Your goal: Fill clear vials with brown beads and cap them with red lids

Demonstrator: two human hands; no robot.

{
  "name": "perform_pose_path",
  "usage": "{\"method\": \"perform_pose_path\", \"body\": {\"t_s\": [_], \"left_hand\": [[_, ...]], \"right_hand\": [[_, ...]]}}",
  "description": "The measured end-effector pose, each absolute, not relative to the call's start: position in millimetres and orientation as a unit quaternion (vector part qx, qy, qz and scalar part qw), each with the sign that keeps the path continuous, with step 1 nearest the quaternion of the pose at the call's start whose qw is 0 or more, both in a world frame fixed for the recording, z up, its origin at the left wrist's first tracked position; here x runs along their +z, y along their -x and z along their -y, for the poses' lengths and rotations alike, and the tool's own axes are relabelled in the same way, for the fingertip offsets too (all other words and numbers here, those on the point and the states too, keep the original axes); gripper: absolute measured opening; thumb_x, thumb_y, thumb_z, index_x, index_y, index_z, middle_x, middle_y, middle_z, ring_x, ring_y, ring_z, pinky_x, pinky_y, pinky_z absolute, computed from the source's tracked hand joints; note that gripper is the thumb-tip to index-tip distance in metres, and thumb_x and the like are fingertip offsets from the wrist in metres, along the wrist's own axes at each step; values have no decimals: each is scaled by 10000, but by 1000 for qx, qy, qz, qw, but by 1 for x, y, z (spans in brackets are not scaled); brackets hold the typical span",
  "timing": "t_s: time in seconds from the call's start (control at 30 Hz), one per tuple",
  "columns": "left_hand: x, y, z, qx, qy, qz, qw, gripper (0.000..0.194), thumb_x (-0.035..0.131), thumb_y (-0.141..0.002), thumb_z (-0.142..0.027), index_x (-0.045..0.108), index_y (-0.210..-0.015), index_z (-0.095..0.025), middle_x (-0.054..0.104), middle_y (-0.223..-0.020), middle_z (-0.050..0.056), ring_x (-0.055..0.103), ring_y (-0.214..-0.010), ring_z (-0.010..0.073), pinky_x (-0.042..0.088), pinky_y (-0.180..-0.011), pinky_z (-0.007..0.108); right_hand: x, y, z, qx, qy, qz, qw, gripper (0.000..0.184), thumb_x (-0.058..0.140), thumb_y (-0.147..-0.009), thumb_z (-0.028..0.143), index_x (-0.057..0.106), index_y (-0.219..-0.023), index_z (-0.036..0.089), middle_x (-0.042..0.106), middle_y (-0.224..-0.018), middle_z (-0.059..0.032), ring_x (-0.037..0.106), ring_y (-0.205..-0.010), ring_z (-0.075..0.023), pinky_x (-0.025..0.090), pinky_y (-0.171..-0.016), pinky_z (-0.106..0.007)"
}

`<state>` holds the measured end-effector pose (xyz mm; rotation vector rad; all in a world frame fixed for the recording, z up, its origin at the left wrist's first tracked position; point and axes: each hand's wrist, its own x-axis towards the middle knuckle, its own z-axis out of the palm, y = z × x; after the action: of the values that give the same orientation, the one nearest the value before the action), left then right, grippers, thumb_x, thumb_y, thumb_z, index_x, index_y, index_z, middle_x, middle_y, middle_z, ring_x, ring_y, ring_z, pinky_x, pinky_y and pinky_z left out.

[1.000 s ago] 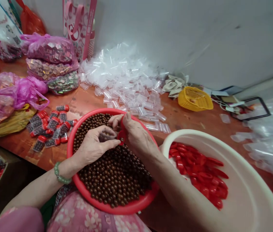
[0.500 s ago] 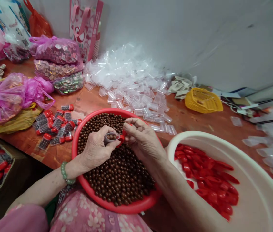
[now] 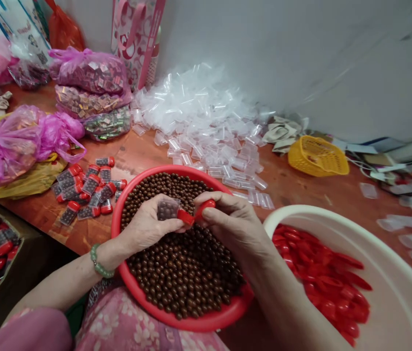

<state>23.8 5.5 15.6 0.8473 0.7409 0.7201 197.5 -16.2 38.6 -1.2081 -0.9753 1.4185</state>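
My left hand [image 3: 145, 226] grips a small clear plastic box [image 3: 167, 209] filled with dark balls, a red collar on its right end. My right hand [image 3: 233, 219] pinches a red cap [image 3: 205, 208] between thumb and fingers, close beside that collar. Whether the cap and collar touch I cannot tell. Both hands are above a red basin [image 3: 116, 219] full of shiny brown balls [image 3: 180, 273]. Right of it, a large cream tub [image 3: 384, 273] holds a heap of red caps [image 3: 323, 278], partly hidden by my right forearm.
Filled red-capped boxes [image 3: 91, 185] lie left of the basin; more fill a cardboard carton [image 3: 27, 258]. Clear empty boxes [image 3: 206, 131] are piled by the wall. Pink bags [image 3: 92, 73] stand back left, a yellow basket [image 3: 315, 156] at right.
My left hand has turned the box from its open end facing me to lying sideways, its flat face showing. The red cap in my right hand now shows more fully. The view has shifted slightly.
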Motion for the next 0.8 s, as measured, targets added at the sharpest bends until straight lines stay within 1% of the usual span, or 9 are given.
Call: {"method": "perform_pose_path", "body": {"t_s": [0.1,0.17,0.2,0.3,0.37,0.47,0.53,0.7,0.8], "left_hand": [[14,-22,-7,345,-322,-315,824,406,844,-619,-239,582,-912,-137,632,-871,-2,635,-804,115,535,-811,303],[11,-22,-9,358,-303,-309,828,381,842,-619,-232,600,-897,-136,633,-880,-1,622,-826,113,517,-820,289],[10,-22,-10,367,-307,-314,820,361,837,-619,-218,605,-883,-136,633,-862,-6,611,-810,105,503,-808,272],[8,-24,-13,397,-344,-348,777,298,809,-629,-169,603,-843,-135,622,-781,-31,563,-732,76,448,-758,231],[8,-24,-14,407,-365,-364,754,276,792,-637,-152,596,-830,-136,612,-756,-42,544,-712,70,428,-744,225],[10,-23,-15,404,-384,-369,744,260,776,-647,-142,583,-821,-138,597,-742,-49,539,-710,72,425,-742,228],[12,-23,-16,400,-387,-372,743,254,773,-648,-144,577,-809,-140,589,-740,-50,538,-710,75,429,-744,232],[12,-22,-15,388,-369,-381,753,243,770,-651,-133,582,-805,-144,581,-733,-48,545,-714,80,462,-764,245],[11,-22,-14,384,-330,-351,788,285,784,-651,-149,600,-868,-136,625,-813,-21,589,-788,96,501,-792,260]], "right_hand": [[40,-204,17,559,513,480,441,235,789,-720,361,764,-930,257,669,-765,5,615,-679,-134,525,-676,-285],[40,-206,17,520,524,529,419,251,756,-761,346,759,-1001,272,690,-900,-11,644,-842,-162,531,-793,-306],[39,-205,17,502,532,542,414,276,746,-773,337,748,-1043,278,690,-935,-10,643,-886,-165,529,-825,-310],[34,-200,18,454,552,547,436,387,743,-780,318,680,-1160,287,688,-901,9,648,-825,-146,546,-765,-289],[31,-196,21,394,567,568,447,355,741,-786,315,673,-1131,269,708,-891,5,663,-784,-149,558,-729,-292],[30,-190,25,281,584,644,406,204,684,-841,297,708,-1036,240,753,-987,-44,706,-874,-199,577,-827,-359],[31,-186,28,237,576,691,367,191,632,-881,272,715,-1050,237,757,-1049,-66,716,-941,-220,576,-890,-387],[31,-181,29,180,533,752,345,228,584,-904,204,704,-1098,214,744,-1099,-95,714,-981,-218,594,-892,-366],[30,-184,28,186,532,746,356,227,589,-899,180,708,-1090,209,746,-1080,-91,711,-972,-206,589,-895,-355]]}}
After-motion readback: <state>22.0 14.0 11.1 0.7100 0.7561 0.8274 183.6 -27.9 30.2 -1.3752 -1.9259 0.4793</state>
